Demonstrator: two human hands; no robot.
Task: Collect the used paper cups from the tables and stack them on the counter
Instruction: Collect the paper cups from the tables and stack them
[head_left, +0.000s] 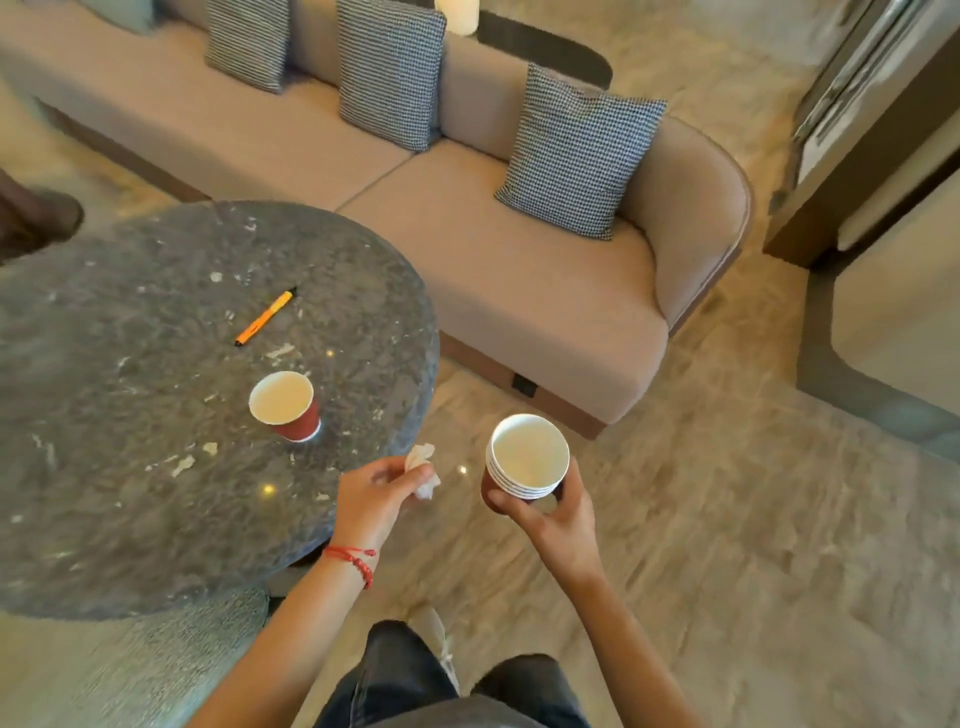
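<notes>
A single red paper cup (287, 406) with a white inside stands upright on the round dark stone table (130, 415), near its right edge. My right hand (550, 512) grips a stack of several nested red paper cups (527, 457) over the floor, right of the table. My left hand (376, 491) hovers at the table's right edge, below and right of the lone cup, closed on a crumpled white tissue (423, 470).
An orange pen (264, 318) lies on the table beyond the cup. A beige sofa (519, 291) with checked cushions (579, 150) runs behind the table. Carpeted floor (753, 545) spreads to the right. A pale armchair edge (130, 670) shows bottom left.
</notes>
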